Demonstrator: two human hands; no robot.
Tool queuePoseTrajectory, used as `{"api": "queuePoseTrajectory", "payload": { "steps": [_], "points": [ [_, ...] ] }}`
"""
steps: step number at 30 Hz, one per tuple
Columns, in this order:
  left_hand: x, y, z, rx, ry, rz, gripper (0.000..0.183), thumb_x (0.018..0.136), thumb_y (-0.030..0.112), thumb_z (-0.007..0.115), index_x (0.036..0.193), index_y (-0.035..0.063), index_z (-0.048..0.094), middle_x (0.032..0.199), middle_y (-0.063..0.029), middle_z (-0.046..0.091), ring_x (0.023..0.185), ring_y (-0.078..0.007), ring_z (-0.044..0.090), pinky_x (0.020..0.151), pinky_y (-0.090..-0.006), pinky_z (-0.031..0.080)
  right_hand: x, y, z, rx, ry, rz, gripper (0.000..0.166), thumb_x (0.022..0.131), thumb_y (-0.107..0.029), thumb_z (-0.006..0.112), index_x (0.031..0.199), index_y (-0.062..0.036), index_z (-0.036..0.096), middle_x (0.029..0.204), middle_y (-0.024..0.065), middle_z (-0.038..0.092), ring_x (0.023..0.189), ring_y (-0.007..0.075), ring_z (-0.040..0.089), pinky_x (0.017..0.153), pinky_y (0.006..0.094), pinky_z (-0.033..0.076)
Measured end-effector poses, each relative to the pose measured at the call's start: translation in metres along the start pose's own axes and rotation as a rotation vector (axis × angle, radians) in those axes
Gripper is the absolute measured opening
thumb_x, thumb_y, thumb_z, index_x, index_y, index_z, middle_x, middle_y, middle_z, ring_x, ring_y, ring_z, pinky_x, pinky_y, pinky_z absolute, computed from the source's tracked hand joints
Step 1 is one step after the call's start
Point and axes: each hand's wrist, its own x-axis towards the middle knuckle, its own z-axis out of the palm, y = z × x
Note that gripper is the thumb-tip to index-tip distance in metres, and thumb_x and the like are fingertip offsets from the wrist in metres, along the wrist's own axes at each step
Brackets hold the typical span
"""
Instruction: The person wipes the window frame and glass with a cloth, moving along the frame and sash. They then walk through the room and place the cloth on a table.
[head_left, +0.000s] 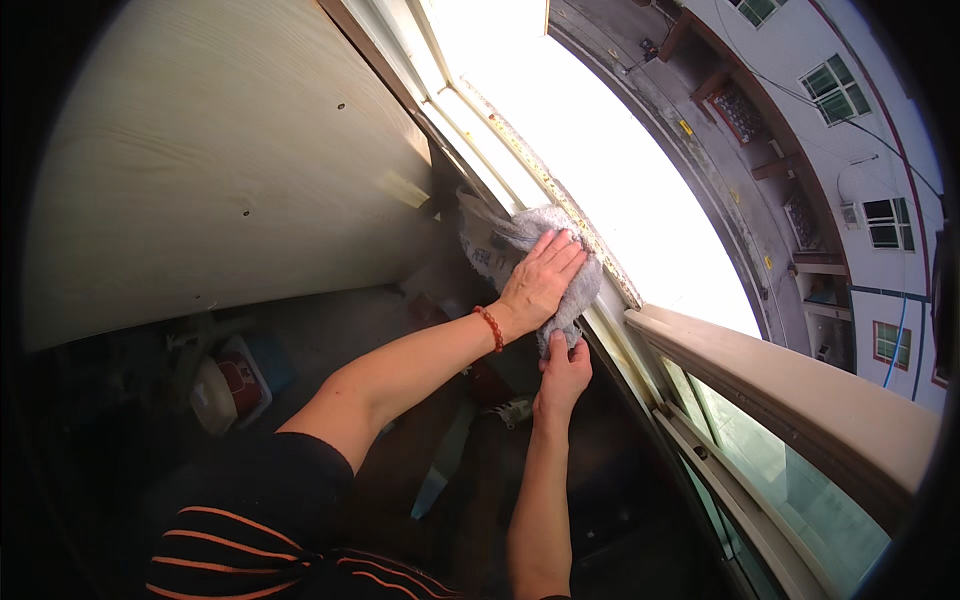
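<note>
A damp-looking grey cloth (583, 289) lies bunched over the window's sill track (517, 176). My left hand (541, 281), with a red bead bracelet (489, 328) at the wrist, presses flat on the cloth with its fingers stretched towards the outer edge. Below it, my right hand (566, 371) pinches the cloth's lower end between thumb and fingers. Part of the cloth hangs off the inner side of the sill, and dark marks show on that part. The outer edge of the sill (551, 184) looks rough and stained.
A sliding window sash (780, 390) stands at the right, close to my right hand. A pale wooden panel (247, 150) fills the upper left. Containers (240, 382) sit in the dark area below it. Outside, a street (675, 150) and a white building (870, 180) lie far below.
</note>
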Motion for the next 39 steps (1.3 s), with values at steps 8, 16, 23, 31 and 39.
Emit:
{"api": "queuePoseTrajectory", "payload": {
  "steps": [8,16,23,31,39],
  "points": [
    [0.012,-0.005,0.001,-0.110,0.011,0.317,0.028,0.080,0.011,0.052,0.106,0.0022,0.060,0.109,-0.0106,0.058,0.113,-0.0245,0.052,0.101,-0.0348,0.040,-0.007,0.002,-0.010,-0.090,0.046,0.060,0.010,0.089,-0.016,0.058,0.094,-0.0071,0.056,0.078,-0.0029,0.056,0.061,0.0032,0.046,0.049,0.0189,0.035],
    [0.075,-0.185,-0.103,0.512,-0.085,-0.163,0.030,0.080,0.008,0.047,0.105,-0.0027,0.061,0.114,-0.0136,0.058,0.120,-0.0268,0.044,0.106,-0.0374,0.028,0.069,-0.054,0.181,0.015,-0.337,-0.053,0.024,0.085,-0.021,0.061,0.091,0.0012,0.057,0.072,0.0023,0.055,0.057,0.0088,0.046,0.049,0.0244,0.037],
    [0.102,-0.175,-0.075,0.566,-0.269,-0.317,0.029,0.079,0.021,0.050,0.088,-0.0027,0.064,0.098,-0.0158,0.059,0.104,-0.0273,0.049,0.097,-0.0373,0.033,0.083,-0.049,0.156,0.072,-0.371,0.007,0.017,0.088,-0.019,0.058,0.091,-0.0023,0.056,0.070,-0.0017,0.052,0.058,0.0058,0.044,0.049,0.0228,0.034],
    [0.035,-0.022,-0.019,0.112,-0.105,-0.012,0.041,0.070,0.018,0.063,0.103,-0.0058,0.059,0.107,-0.0179,0.055,0.114,-0.0328,0.046,0.105,-0.0409,0.030,-0.005,-0.001,0.008,0.152,-0.039,0.105,0.015,0.091,-0.016,0.056,0.104,-0.0082,0.055,0.088,-0.0028,0.058,0.071,0.0043,0.050,0.055,0.0198,0.039],
    [0.036,0.017,-0.068,-0.927,-0.024,-0.515,0.013,0.088,0.011,0.059,0.087,0.0000,0.066,0.080,-0.0089,0.064,0.075,-0.0167,0.063,0.070,-0.0257,0.050,-0.048,-0.016,-0.004,0.173,0.061,0.013,0.039,0.086,-0.006,0.047,0.124,0.0031,0.046,0.114,0.0141,0.055,0.096,0.0208,0.057,0.078,0.0322,0.050]
  ]
}}
